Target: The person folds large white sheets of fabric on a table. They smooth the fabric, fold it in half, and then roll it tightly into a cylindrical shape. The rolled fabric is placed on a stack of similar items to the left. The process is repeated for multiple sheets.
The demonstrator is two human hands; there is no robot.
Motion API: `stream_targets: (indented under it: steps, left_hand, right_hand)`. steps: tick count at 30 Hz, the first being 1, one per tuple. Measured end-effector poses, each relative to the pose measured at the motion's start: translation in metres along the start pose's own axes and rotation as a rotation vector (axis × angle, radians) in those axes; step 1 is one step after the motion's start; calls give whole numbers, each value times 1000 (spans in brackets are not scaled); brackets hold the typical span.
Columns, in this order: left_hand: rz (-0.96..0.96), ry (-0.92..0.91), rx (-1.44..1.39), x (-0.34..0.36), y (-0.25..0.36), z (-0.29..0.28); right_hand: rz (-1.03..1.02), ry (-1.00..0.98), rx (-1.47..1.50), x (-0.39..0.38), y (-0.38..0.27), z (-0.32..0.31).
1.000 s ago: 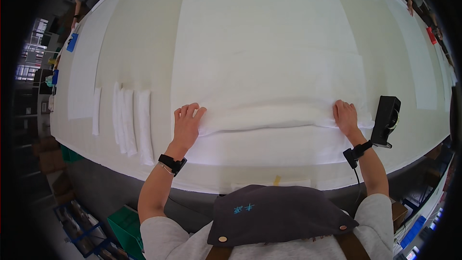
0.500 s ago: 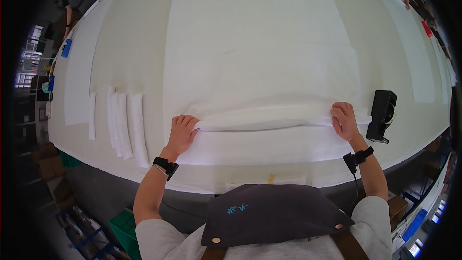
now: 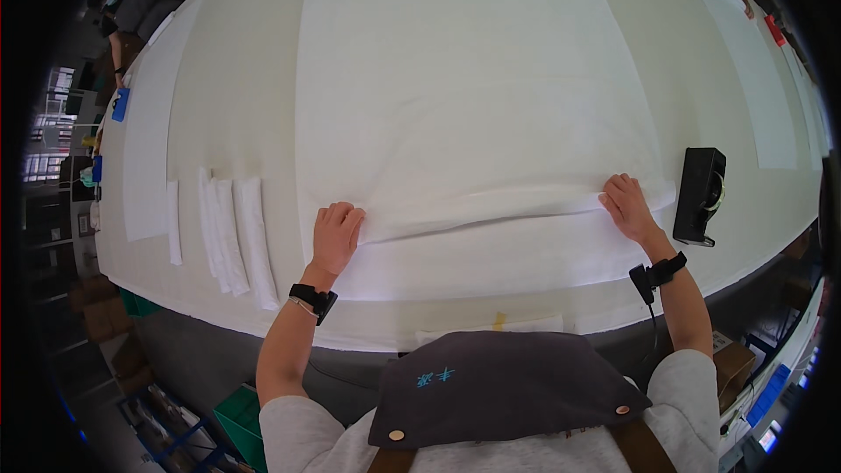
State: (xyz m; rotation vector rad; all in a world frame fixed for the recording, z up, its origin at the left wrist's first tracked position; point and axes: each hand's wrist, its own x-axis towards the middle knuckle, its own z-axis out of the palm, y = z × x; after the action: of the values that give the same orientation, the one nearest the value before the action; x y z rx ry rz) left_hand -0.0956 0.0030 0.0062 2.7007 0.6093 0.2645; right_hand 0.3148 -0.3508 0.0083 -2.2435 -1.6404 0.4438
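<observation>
A long white cloth (image 3: 473, 52) runs from the far side of the table toward me, with a raised crosswise fold near its front part. My left hand (image 3: 337, 239) pinches the left end of that fold, fingers bent and thumb inward. At the fold's right end my right hand (image 3: 626, 208) has its fingers curled onto the fabric. The fold stretches between both hands, slightly higher on the right. A flat white strip of fabric (image 3: 499, 263) lies on my side of the fold. What sits under my fingertips is hidden.
Several slim white rolls (image 3: 256, 241) lie at the left. A black tape dispenser (image 3: 699, 197) stands beyond my right hand. A folded white piece with a yellow mark (image 3: 500, 321) lies at the near edge. Other people work at the far left and far right.
Both hands have moved slightly away from me with the cloth's fold, the right one a bit farther. The cloth beyond the fold looks smoother. The whole view has shifted slightly.
</observation>
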Motion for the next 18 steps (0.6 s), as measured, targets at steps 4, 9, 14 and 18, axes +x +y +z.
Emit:
stream_targets:
  steps: [4,9,14,18]
  left_hand:
    - [146,-53,27,-31,2,1]
    - [17,-113,112,-50,23,-1]
    - [15,-234,95,-51,13,-11]
    - [-215,-297,-325,-27,-5,-17]
  right_hand:
    - [28,-75,-17,4,0,-9]
    - [-23,-90,-20,1,4,-13]
    - [-114,20,-83,-14,3,-18]
    - [-46,9,-15,-19,19,-20]
